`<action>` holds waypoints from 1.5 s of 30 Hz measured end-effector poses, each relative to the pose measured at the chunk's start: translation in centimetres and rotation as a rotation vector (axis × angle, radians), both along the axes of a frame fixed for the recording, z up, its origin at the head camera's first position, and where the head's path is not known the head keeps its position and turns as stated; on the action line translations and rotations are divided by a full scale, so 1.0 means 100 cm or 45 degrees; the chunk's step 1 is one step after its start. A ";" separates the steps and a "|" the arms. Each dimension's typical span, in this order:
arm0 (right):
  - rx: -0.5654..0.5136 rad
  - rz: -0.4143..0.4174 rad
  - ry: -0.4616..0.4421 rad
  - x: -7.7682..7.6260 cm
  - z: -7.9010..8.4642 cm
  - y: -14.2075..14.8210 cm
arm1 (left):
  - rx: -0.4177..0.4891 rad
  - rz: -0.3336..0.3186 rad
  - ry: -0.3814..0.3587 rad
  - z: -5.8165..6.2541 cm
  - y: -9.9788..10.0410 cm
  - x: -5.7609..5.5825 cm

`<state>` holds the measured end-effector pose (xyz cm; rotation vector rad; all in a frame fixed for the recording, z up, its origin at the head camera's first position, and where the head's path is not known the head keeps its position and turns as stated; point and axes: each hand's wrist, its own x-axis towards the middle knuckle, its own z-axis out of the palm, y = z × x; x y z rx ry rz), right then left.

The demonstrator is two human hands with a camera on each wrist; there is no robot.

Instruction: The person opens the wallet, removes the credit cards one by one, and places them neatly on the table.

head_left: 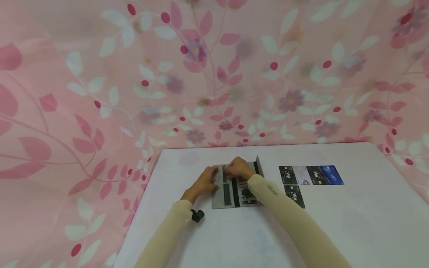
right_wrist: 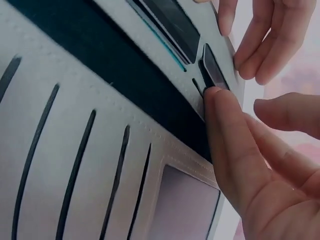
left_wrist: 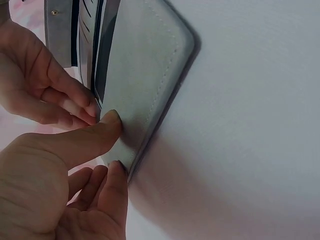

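A grey wallet point(head_left: 218, 203) with dark slots lies opened out on the white table. My left hand point(head_left: 205, 181) is at its left edge; in the left wrist view one fingertip rests on the grey leather point(left_wrist: 140, 65) and another touches the border. My right hand point(head_left: 237, 168) works at the upper part of the wallet. In the right wrist view its fingertips point(right_wrist: 220, 95) press at the end of a small dark glossy panel point(right_wrist: 216, 70), the thumb held apart. A longer dark panel point(right_wrist: 175, 30) with a teal line sits beside it. Whether a card is under the right fingertips I cannot tell.
To the right of the wallet lie several cards: black VIP cards point(head_left: 287, 175), a pale one point(head_left: 301, 175), a blue one point(head_left: 331, 175), and another black one point(head_left: 295, 196) below. The wallet's right flap point(head_left: 258, 166) stands up. A pink floral cloth point(head_left: 214, 93) hangs behind the table.
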<state>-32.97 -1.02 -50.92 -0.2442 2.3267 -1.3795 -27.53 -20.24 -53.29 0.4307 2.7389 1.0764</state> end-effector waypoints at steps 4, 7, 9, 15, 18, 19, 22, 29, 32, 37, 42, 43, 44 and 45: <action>0.010 -0.042 0.004 0.000 -0.002 0.000 | -0.013 -0.002 0.015 0.001 0.003 -0.001; 0.001 -0.084 -0.019 -0.001 -0.004 0.000 | -0.014 -0.007 0.021 0.001 0.006 -0.001; -0.023 -0.117 -0.049 0.000 -0.006 -0.001 | -0.026 -0.010 0.023 0.000 0.007 -0.001; -0.078 -0.174 -0.083 0.001 -0.010 -0.002 | -0.038 -0.008 0.015 0.000 0.011 0.000; -0.065 -0.164 -0.047 0.002 -0.010 -0.002 | -0.035 -0.004 0.011 0.000 0.012 0.000; -0.062 -0.160 -0.032 0.002 -0.010 -0.002 | -0.041 -0.004 0.010 0.001 0.012 0.000; -0.063 -0.152 -0.001 0.003 -0.009 -0.001 | -0.044 -0.003 -0.003 0.001 0.011 -0.001; -0.134 -0.172 -0.090 -0.003 -0.012 0.015 | -0.061 0.007 -0.050 0.002 0.012 -0.002; -0.171 -0.211 -0.140 -0.008 -0.013 0.026 | -0.071 0.016 -0.039 0.005 0.012 -0.002; -0.252 -0.199 -0.163 -0.012 -0.012 0.038 | -0.072 0.034 -0.020 0.008 0.009 -0.003; -0.222 -0.148 -0.099 -0.008 -0.003 0.048 | -0.066 0.042 -0.076 0.006 0.006 -0.001; -0.205 -0.137 -0.082 -0.008 -0.001 0.051 | -0.065 0.048 -0.086 0.005 0.005 0.000; -0.188 -0.127 -0.064 -0.007 0.001 0.055 | -0.065 0.050 -0.085 0.005 0.004 0.000; -0.171 -0.117 -0.044 -0.007 0.004 0.059 | -0.067 0.053 -0.083 0.005 0.003 0.000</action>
